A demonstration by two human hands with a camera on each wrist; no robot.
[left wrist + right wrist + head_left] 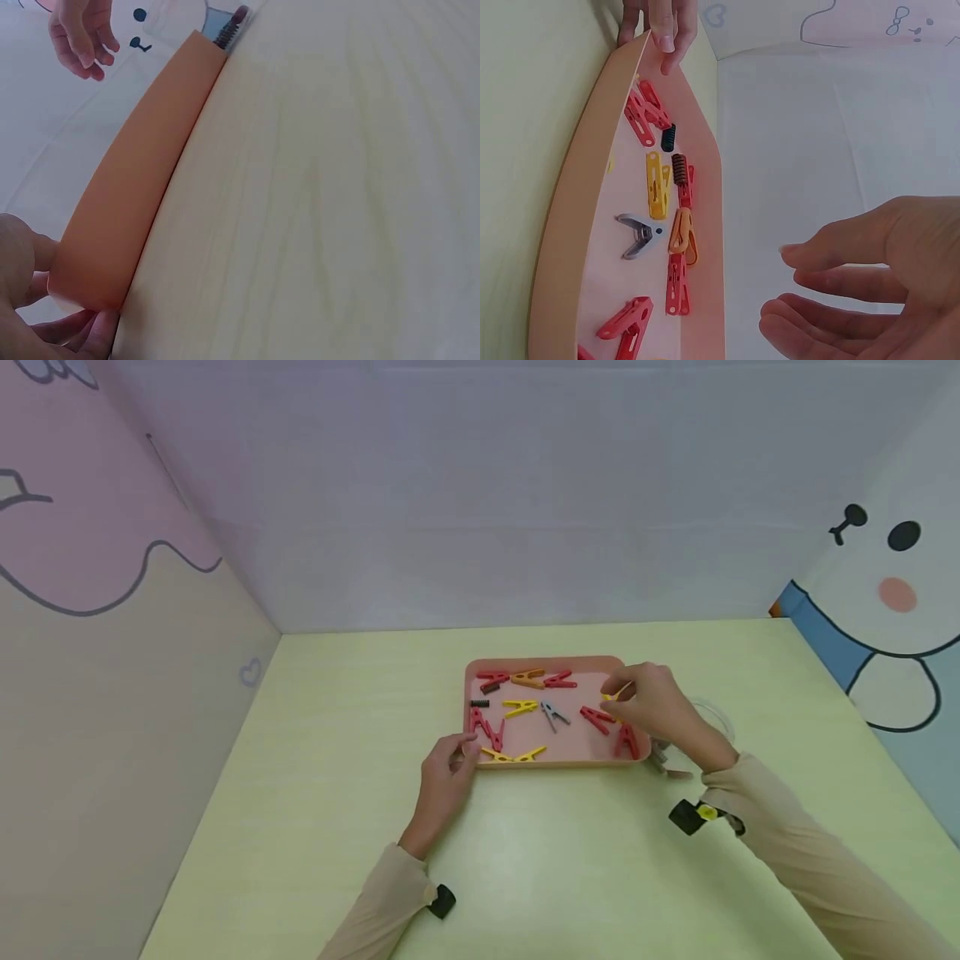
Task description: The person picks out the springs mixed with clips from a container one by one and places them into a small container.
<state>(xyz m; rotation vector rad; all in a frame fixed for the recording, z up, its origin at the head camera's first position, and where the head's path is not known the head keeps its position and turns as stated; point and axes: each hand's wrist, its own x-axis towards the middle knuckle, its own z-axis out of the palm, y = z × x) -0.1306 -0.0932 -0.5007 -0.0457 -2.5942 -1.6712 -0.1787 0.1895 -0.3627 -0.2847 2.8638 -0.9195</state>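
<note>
A shallow pink-orange tray (566, 747) holds several clothespins, among them a yellow clothespin (521, 707), a grey clothespin (553, 715) and a red clothespin (596, 720). My left hand (446, 777) grips the tray's near left corner; in the left wrist view its fingers (94, 334) bend round that corner. Over the tray's right side is my right hand (652, 706), its fingers loosely bent. A bit of yellow shows beneath them in the head view. The right wrist view shows nothing between the thumb (832, 247) and fingers of this hand.
Small dark ribbed pieces (480, 703) lie among the clothespins at the tray's left. Just beyond the right end is a clear container (238, 31) with dark and grey bits. A pale wall (525, 502) rises behind the table (337, 710), with printed side panels left and right.
</note>
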